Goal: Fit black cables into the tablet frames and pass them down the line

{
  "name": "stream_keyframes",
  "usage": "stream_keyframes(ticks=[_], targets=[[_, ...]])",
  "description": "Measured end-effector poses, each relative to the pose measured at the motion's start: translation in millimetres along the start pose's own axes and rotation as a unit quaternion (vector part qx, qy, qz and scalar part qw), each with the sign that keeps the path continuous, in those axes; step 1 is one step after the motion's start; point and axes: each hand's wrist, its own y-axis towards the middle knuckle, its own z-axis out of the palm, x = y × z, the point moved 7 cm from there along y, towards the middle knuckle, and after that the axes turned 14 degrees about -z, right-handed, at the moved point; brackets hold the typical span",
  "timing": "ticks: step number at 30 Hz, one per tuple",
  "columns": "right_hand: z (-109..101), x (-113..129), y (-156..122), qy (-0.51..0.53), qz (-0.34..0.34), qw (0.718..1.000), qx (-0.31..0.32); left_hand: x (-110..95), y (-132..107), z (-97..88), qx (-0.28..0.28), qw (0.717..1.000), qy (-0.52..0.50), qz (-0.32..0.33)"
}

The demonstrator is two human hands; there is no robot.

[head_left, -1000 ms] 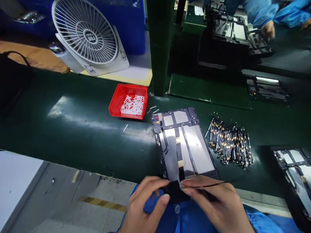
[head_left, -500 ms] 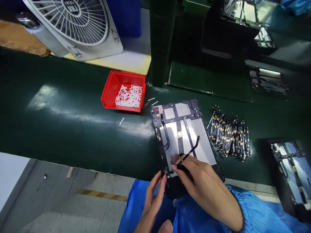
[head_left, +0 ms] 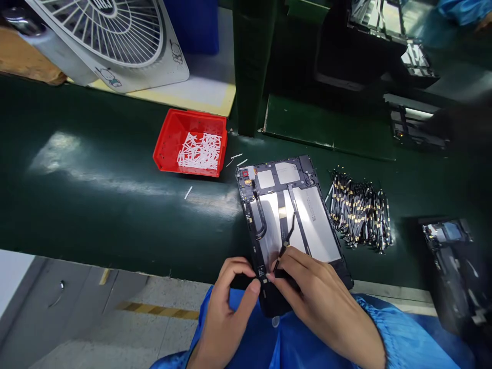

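Bench (head_left: 96,205): dark green. At its far left stand a white fan (head_left: 107,25) and a red tray (head_left: 163,154) of white strips.
Left hand (head_left: 226,312): its grip is closed, thumb and curled forefinger pinching the near-left corner of the open tablet (head_left: 315,225).
Open tablet: lies flat on the bench, with its near end over the edge above the blue sleeves.
Flex cable (head_left: 287,237): thin and black. Its low end is at the tablet's near edge and its free end slants up over the middle of the tablet.
Right hand (head_left: 323,302): its grip is closed on the cable's low end, fingertips touching the tablet.
Spare cables (head_left: 359,212): a loose heap just right of the tablet. A second tablet (head_left: 449,256) lies well apart at the far right.
Step in hand: apparently seating the cable's low end at the tablet's near-left corner.
Next move calls for: probably a steady tablet and square, light pressure on the connector.
Changed: half a second ago the left hand was open beside the edge and the cable leaned further right.
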Motion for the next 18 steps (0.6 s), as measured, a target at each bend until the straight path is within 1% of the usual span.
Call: stream_keyframes(ticks=[3, 6, 10, 14, 18], targets=[[1.1, 3.1, -2.2, -0.008, -0.005, 1.000, -0.011, -7.4, 9.0, 4.4, -0.010, 0.999, 0.027, 0.027], [0.2, 5.3, -1.1, -0.017, 0.000, 1.000, -0.021, -9.2, 12.7, 5.2, -0.001, 0.999, 0.034, 0.041], [2.2, 6.3, 2.2, -0.007, 0.006, 1.000, -0.006, -5.2, 11.3, 2.2, -0.006, 0.998, 0.039, 0.044], [2.7, 6.6, 2.0, -0.016, 0.011, 1.000, -0.009, -2.0, 7.1, 1.9, -0.018, 0.997, 0.058, 0.056], [2.2, 7.1, 2.6, -0.021, 0.014, 1.000, -0.015, -7.7, 3.7, 3.7, -0.028, 0.991, 0.096, 0.090]])
